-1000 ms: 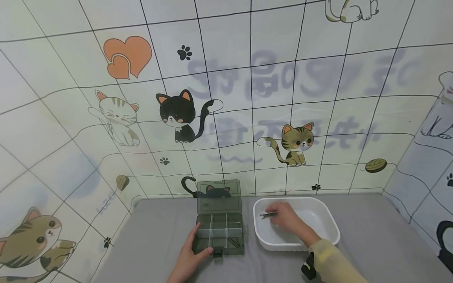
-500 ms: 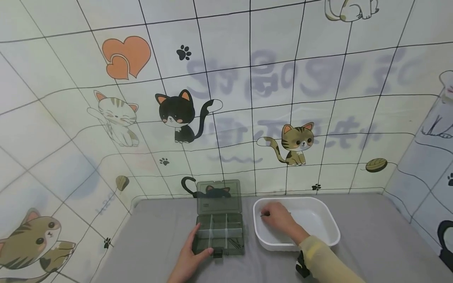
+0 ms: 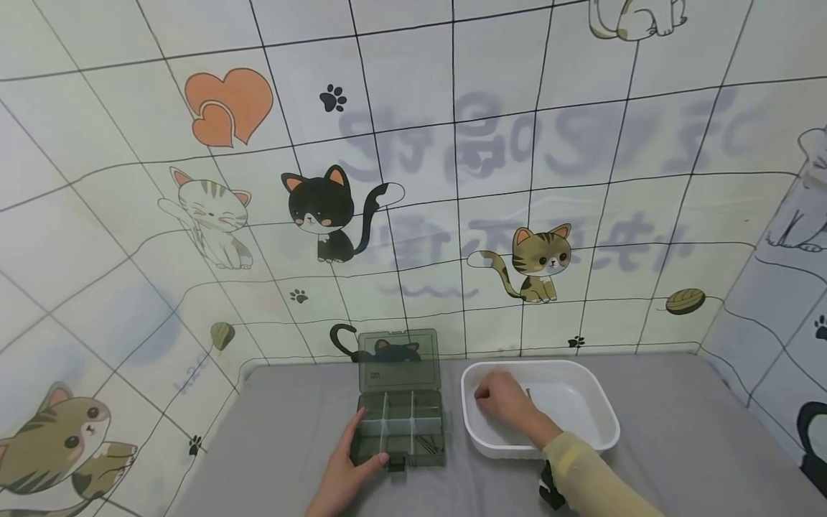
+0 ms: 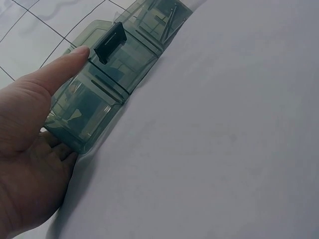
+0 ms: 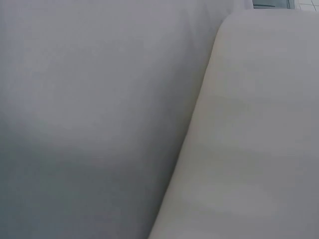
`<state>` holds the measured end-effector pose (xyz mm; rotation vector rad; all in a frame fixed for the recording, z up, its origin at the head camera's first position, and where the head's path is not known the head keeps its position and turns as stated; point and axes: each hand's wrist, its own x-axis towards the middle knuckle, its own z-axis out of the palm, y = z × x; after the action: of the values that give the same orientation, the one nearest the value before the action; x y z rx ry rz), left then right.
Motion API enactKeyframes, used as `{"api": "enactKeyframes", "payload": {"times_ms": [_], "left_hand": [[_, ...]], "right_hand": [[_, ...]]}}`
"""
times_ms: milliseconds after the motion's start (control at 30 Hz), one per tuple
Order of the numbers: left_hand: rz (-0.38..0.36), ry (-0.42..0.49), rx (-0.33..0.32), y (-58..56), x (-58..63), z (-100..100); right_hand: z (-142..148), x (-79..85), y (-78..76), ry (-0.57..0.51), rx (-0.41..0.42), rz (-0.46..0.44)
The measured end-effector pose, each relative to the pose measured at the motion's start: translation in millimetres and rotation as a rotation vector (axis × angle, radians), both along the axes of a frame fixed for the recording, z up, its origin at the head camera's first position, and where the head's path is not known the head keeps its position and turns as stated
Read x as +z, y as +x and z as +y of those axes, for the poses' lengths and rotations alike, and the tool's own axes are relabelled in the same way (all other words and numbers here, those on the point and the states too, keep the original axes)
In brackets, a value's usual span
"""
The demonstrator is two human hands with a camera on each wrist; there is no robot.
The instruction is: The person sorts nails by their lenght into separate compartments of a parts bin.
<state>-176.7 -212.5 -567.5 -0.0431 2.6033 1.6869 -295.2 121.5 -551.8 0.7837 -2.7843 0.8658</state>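
Note:
A dark green see-through compartment box [image 3: 365, 446] stands with its lid [image 3: 397, 377] up. My left hand [image 3: 345, 463] grips its near left corner. In the left wrist view the thumb [image 4: 67, 67] lies beside the black latch [image 4: 110, 43], with fingers along the box's side. Several long thin metal pieces [image 3: 428, 444] lie in the near right compartment. My right hand [image 3: 507, 402] is inside the white tray [image 3: 581, 391] at its left end, fingers curled down and fingertips together. A thin piece [image 3: 528, 394] shows behind that hand; whatever lies under the fingers is mostly hidden.
Grey cloth [image 3: 271, 424] covers the table, with a cat-print sheet [image 3: 426, 158] behind it. In the right wrist view the tray's outer wall [image 5: 259, 124] fills the right half. A dark wrist strap [image 3: 550, 487] hangs below the yellow sleeve [image 3: 591, 470].
My right hand has shifted slightly left and turned its fingers downward. The thin pieces that stuck out left of its fingertips no longer show there. The left hand and box have stayed put.

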Motion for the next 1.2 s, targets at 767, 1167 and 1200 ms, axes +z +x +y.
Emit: {"api": "enactKeyframes", "payload": {"times_ms": [767,1167,1200], "left_hand": [[0.002,0.009,-0.007,-0.2,1.9,0],[-0.009,0.021,-0.013,-1.2,-0.8,-2],[-0.006,0.022,-0.014,-1.6,-1.0,-3]], "right_hand": [[0,14.3,11.7,0.049,0.184,-0.061],[2,17.3,13.6,0.049,0.191,-0.132],[3,17.0,13.5,0.029,0.193,-0.139]]}}
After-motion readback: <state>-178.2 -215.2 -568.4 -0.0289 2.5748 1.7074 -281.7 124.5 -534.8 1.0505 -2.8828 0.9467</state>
